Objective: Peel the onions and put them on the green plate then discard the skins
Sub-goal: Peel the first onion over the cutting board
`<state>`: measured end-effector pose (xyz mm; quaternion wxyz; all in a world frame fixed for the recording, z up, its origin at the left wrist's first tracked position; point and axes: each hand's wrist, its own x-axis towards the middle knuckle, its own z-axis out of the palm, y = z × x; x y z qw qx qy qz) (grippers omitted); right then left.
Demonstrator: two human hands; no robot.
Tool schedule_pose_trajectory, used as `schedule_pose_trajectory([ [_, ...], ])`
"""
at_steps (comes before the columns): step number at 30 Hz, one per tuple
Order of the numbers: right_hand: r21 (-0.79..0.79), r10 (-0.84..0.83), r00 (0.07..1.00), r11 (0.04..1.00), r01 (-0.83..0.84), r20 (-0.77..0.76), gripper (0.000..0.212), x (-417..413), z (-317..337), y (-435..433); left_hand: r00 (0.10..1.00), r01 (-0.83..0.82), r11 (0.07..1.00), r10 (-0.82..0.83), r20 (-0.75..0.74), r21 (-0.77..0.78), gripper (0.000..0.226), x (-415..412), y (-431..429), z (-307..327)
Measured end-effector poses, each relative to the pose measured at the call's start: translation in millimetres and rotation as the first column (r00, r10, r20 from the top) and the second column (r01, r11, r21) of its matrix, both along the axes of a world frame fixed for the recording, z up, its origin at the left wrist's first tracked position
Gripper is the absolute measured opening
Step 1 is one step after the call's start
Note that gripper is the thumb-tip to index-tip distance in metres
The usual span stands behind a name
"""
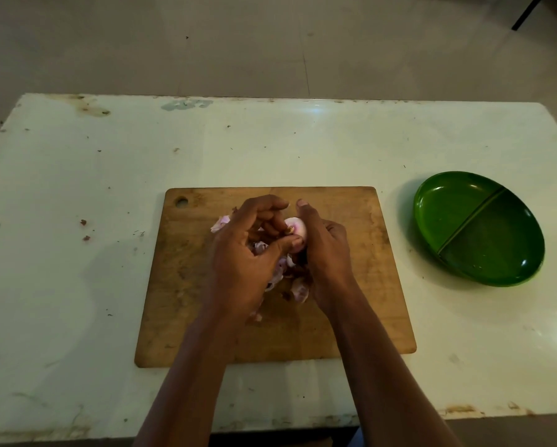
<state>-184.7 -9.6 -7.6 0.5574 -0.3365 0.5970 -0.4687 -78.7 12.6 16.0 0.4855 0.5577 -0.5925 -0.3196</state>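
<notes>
- The right hand [327,253] curls round a small pinkish onion [299,230] and holds it above the middle of the wooden cutting board [351,317], with the thumb stretched up past the bulb.
- The left hand [246,253] meets the onion from the other side. Its thumb and bent fingers pinch at the end that faces it. Whether they grip a flap of skin or the bulb itself is hard to make out, as the fingers cover that spot.
- The part of the onion that shows is pale and smooth.
- Loose skins [299,290] lie heaped on the board under and between the two hands, and one pale piece shows beyond the left hand's knuckles.
- The green plate [448,214], oval with a ridge dividing it in two, sits on the table [77,188] to the right of the board, apart from it.
- The tabletop is pale, stained and chipped along its edges.
</notes>
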Motion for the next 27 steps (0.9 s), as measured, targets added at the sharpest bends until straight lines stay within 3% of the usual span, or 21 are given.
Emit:
schedule_pose_trajectory([
  [10, -0.018, 0.065, 0.998, 0.998, -0.065, -0.009, 0.060, 0.2, -3.8, -0.1, 1.000, 0.016, 0.999, -0.015, -0.025, 0.031, 0.040, -1.4, 0.9, 3.0],
  [13, -0.008, 0.074, 0.997, 0.997, -0.074, -0.022, 0.058, -0.9, -5.0, -0.2, 0.998, 0.018, 0.999, -0.016, -0.058, 0.034, 0.040, -3.7, 1.9, 1.9],
  [18, -0.008, 0.059, 0.998, 0.998, -0.059, -0.028, 0.057, -0.5, -5.4, -0.2, 0.995, 0.022, 0.999, -0.024, -0.096, -0.024, 0.059, -4.3, 1.3, 3.5],
  [27, -0.007, 0.059, 0.998, 0.998, -0.059, -0.020, 0.049, 0.5, -1.8, 1.0, 0.996, 0.048, 0.999, -0.047, -0.082, 0.015, 0.049, -3.3, 1.5, 2.6],
])
